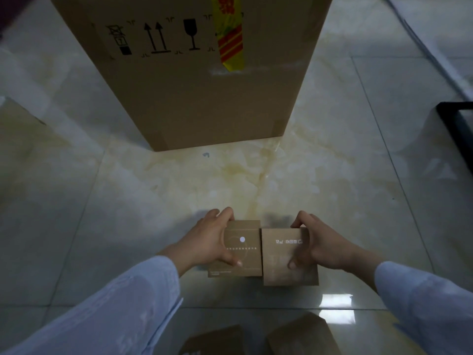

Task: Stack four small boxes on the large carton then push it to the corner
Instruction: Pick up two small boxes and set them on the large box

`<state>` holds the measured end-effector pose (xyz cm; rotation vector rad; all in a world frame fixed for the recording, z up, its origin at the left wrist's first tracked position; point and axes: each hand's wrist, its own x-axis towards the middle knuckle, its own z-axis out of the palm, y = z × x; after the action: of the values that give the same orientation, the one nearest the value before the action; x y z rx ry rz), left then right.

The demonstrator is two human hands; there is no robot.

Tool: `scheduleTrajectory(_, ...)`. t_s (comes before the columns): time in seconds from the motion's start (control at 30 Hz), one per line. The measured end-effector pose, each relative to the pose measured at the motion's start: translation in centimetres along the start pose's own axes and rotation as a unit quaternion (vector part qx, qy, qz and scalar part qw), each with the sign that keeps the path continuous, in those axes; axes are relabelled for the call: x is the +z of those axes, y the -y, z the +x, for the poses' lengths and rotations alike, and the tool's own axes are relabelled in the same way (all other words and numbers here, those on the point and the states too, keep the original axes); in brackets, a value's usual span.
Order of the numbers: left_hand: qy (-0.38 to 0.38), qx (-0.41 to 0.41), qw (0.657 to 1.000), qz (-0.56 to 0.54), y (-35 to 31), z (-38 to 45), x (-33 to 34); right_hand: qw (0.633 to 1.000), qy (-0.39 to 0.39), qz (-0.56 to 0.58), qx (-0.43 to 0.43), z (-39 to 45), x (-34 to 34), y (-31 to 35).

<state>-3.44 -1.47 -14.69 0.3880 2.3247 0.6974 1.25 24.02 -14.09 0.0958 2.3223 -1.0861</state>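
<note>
Two more small brown boxes [302, 334] sit nearest on the floor. Beyond them the left hand [207, 239] clamps one small box [243, 248] and the right hand [317, 243] its touching neighbour [281, 254], fingers on far edges, thumbs near. They look light and stiff, the big carton [194, 80] ahead fragile-marked.

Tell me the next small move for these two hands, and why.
Probably lift both small boxes and carry them forward to the large carton. The left hand grips the box with the white dot, the right hand grips the box beside it, fingers wrapped over the edges. The carton stands ahead across bare floor.
</note>
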Motion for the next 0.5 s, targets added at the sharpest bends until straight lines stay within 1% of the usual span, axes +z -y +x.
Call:
scheduleTrajectory(0.07,-0.031,-0.003,0.997,-0.077,0.1,-0.6,0.4,0.999,-0.018,0.049,0.004,-0.3,0.1,-0.3)
scheduleTrajectory(0.13,-0.054,-0.011,0.990,-0.131,0.2,-1.1,0.8,0.996,-0.024,0.091,0.008,-0.5,0.2,-0.6)
scheduleTrajectory(0.23,-0.062,-0.020,0.983,-0.173,0.3,-1.5,1.0,0.988,-0.031,0.152,0.016,-0.7,0.6,-0.6)
scheduleTrajectory(0.33,-0.086,-0.046,0.973,-0.211,0.5,-1.5,0.7,0.970,-0.041,0.236,0.042,-0.6,0.8,-0.4)
scheduleTrajectory(0.4,-0.100,-0.077,0.950,-0.287,0.8,-1.6,0.2,0.958,-0.037,0.278,0.063,-0.6,0.6,0.0)
scheduleTrajectory(0.47,-0.111,-0.090,0.921,-0.363,0.8,-1.9,-0.4,0.945,-0.042,0.315,0.074,-0.5,0.3,0.4)
scheduleTrajectory(0.5,-0.121,-0.095,0.910,-0.384,0.7,-1.9,-0.7,0.939,-0.052,0.332,0.072,-0.4,0.1,0.7)
